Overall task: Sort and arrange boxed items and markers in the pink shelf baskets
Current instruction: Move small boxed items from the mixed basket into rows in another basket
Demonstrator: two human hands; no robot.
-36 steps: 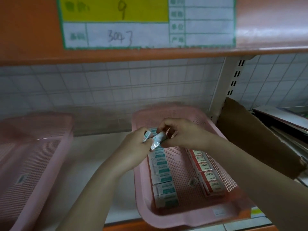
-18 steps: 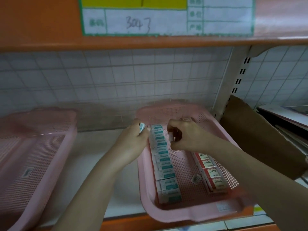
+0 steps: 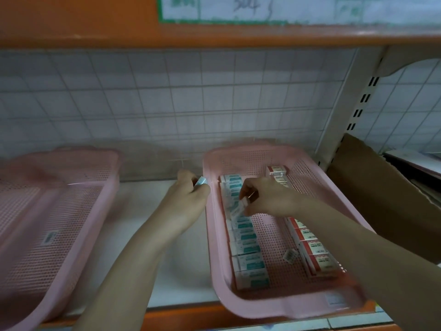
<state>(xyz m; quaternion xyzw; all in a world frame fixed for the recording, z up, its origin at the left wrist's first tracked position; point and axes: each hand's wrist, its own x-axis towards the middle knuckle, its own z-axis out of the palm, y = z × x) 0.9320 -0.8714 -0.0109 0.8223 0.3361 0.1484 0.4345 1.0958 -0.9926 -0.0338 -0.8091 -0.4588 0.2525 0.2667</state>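
Observation:
A pink perforated basket (image 3: 216,235) stands on the shelf at the right. Along its left wall runs a row of teal-and-white boxes (image 3: 248,249); along its right wall runs a row of red-and-white boxes (image 3: 312,249). My left hand (image 3: 188,197) hovers just outside the basket's left rim and grips a small teal-and-white box (image 3: 201,181). My right hand (image 3: 267,199) is inside the basket, over the teal row, and pinches a small box (image 3: 243,203) at its fingertips. A loose label (image 3: 290,255) lies on the basket floor.
A second pink basket (image 3: 59,225) stands at the left and holds only a sticker. A brown cardboard piece (image 3: 381,194) leans at the right beside the shelf upright (image 3: 343,111). An orange shelf (image 3: 95,27) with a paper tag hangs overhead. White shelf board (image 3: 152,211) separates the baskets.
My hands have parted: the left stayed outside the basket's left rim with its box, while the right went down onto the teal row with a box. The view tilted downward.

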